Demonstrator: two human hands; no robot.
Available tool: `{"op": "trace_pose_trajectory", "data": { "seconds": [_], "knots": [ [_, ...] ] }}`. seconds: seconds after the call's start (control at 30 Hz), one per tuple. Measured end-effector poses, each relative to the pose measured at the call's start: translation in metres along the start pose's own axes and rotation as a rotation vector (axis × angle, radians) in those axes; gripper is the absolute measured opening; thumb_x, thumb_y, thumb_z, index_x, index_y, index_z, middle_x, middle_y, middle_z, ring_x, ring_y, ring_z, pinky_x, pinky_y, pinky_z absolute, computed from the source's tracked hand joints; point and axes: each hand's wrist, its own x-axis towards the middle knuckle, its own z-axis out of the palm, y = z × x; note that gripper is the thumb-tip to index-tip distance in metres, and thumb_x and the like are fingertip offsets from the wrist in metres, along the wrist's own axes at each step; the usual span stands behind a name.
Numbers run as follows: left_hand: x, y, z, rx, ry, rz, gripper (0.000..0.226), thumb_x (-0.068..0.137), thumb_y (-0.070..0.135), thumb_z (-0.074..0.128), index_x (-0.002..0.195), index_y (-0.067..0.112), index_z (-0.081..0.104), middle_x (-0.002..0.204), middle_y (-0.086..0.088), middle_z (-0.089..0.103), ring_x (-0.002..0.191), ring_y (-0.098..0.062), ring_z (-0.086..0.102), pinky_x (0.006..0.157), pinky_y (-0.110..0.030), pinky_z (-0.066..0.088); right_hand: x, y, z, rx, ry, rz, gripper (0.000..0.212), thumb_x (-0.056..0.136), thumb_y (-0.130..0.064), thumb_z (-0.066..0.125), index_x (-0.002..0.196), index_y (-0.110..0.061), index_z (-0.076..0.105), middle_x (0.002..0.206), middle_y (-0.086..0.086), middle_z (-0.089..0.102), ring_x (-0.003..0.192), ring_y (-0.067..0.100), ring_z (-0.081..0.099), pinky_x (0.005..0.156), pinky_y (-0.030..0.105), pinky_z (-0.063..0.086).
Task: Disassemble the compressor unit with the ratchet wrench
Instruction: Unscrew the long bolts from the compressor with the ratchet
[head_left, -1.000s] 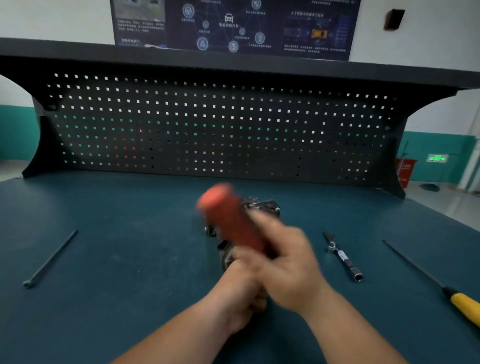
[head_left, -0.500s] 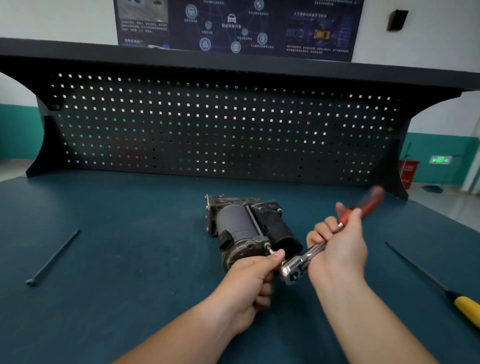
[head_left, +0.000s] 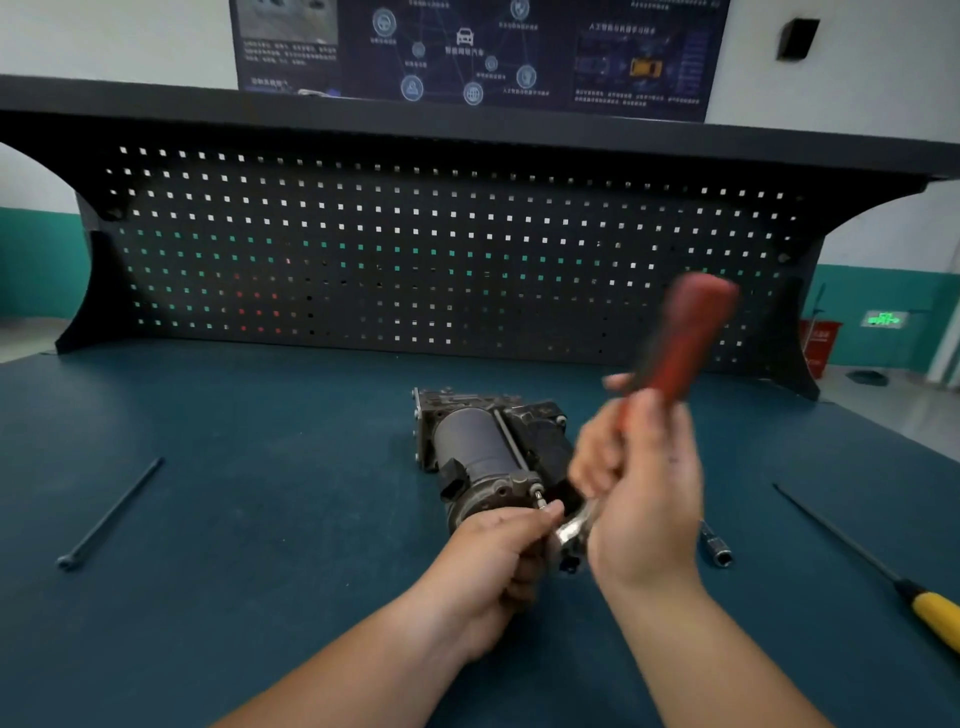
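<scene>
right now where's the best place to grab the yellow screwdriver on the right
Take the thick yellow handle, coming from above at the near right: the screwdriver lies flat on the mat, and its thin black shaft offers little grip.

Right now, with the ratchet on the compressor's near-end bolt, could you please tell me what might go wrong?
The left hand pinches the drive bit right beside the head of the red-handled ratchet wrench; a slip could nip its fingers.
The dark metal compressor unit lies on the blue bench mat with no clamp visible, so it may twist.
The right hand grips a blurred handle; the bit might slip off the bolt.
</scene>
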Motion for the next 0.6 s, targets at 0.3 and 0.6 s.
{"op": "trace_pose_trajectory", "data": {
  "seconds": [0.3, 0.6],
  "knots": [
    [-0.002, 0.007, -0.002, 0.218, -0.011, 0.022, 0.041, 0.091, 0.036, 0.057, 0.051, 0.024, 0.054, 0.049, 0.013, 0.029, 0.040, -0.004, 0.024, 0.041, -0.017, 0.022, 0.026, 0.000, -0.019, 0.186, 0.399, 0.221, 0.029, 0.100, -0.040, 0.038, 0.083, -0.021, 0.052, 0.051, -0.011, 0.029, 0.040, 0.003, 0.025, 0.037, 0.016, 0.024],
    [-0.005, 0.006, -0.011, 0.438, -0.028, 0.245, 0.022, 0.073, 0.045, 0.055, 0.064, 0.025, 0.059, 0.064, -0.006, 0.046, 0.057, -0.017, 0.043, 0.051, -0.027, 0.036, -0.005, 0.006, -0.010, -0.509, -0.581, -0.319, 0.034, 0.090, -0.060, 0.046, 0.099, -0.028, 0.055, 0.075, -0.024, 0.054, 0.063, -0.008, 0.048, 0.060, 0.008, 0.037]
  ]
}}
